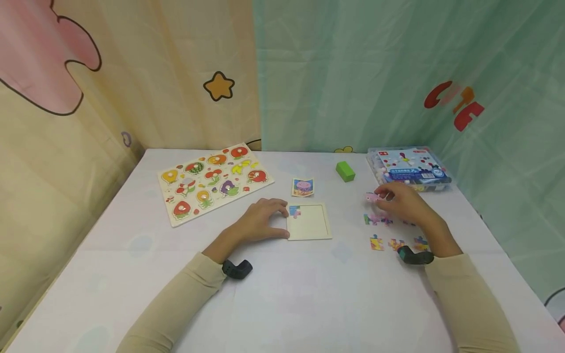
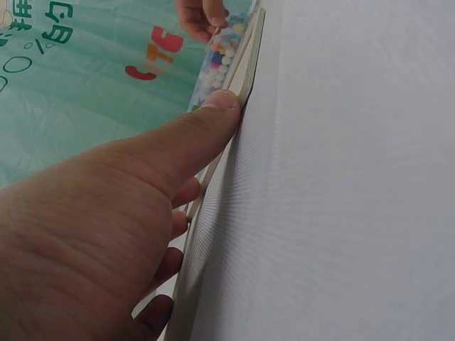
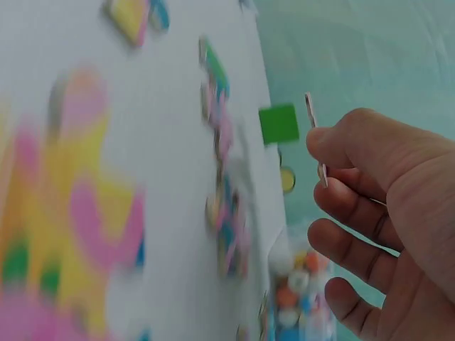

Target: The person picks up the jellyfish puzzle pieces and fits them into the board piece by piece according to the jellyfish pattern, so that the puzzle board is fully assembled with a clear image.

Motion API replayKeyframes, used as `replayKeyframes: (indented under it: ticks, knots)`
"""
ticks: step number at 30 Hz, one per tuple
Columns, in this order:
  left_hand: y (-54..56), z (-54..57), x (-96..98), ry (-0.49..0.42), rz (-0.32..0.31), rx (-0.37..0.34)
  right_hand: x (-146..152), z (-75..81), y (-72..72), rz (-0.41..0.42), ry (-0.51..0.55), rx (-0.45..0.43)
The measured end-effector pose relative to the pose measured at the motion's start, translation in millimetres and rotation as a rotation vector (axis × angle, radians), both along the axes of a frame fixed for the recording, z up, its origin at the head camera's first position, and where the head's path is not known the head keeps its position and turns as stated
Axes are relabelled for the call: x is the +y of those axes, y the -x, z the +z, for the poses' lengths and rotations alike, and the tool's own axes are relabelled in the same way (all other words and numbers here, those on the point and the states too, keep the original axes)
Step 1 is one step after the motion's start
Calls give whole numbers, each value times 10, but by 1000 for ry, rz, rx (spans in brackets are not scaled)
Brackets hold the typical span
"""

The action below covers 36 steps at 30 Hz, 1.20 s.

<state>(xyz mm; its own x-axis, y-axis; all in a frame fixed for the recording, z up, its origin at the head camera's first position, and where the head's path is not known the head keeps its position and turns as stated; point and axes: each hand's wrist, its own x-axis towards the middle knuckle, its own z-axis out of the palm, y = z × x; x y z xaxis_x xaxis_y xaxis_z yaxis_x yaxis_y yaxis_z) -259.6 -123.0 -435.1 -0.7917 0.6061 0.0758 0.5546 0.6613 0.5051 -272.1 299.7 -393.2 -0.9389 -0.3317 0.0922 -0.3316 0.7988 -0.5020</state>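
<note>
One tray (image 1: 313, 226), one card (image 1: 302, 187), one board (image 1: 215, 202), one block (image 1: 345, 171), one box (image 1: 415, 169)

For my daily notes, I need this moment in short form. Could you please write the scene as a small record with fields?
left hand: touches the left edge of the puzzle tray
right hand: pinches a pink puzzle piece
tray contents: blue-and-pink section in the far left corner; the rest bare
loose pieces: in rows right of the tray, some partly hidden by the right hand
picture card: just beyond the tray
green block: between card and plastic box
fruit board: on the table's far left
</note>
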Motion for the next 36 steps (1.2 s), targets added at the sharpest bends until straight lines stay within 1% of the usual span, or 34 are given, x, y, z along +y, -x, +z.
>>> replayKeyframes:
  ticks: [4,8,13,17,20,23,28,36]
  knots:
    - [-4,4,6,-6,-3,6,-291,55,38,51,39,24]
    - [-4,4,4,-6,-2,7,-646,59,122,125,52,27]
    - [4,5,-2,-12,-1,10,-1127,2,214,227,35,-4]
    - [8,-1,2,-11,1,18,-1387,-81,243,281,11,-37]
    - [6,-4,2,-7,-1,14,-1482,-127,256,306,-14,-74]
    - [-1,5,-3,-5,-2,13,-1523,-140,254,318,-26,-106]
    - [-9,30,-10,-13,0,19,-1542,-131,255,329,-15,-112]
    - [-6,12,-2,-15,0,12,-1545,-126,242,311,-5,-131]
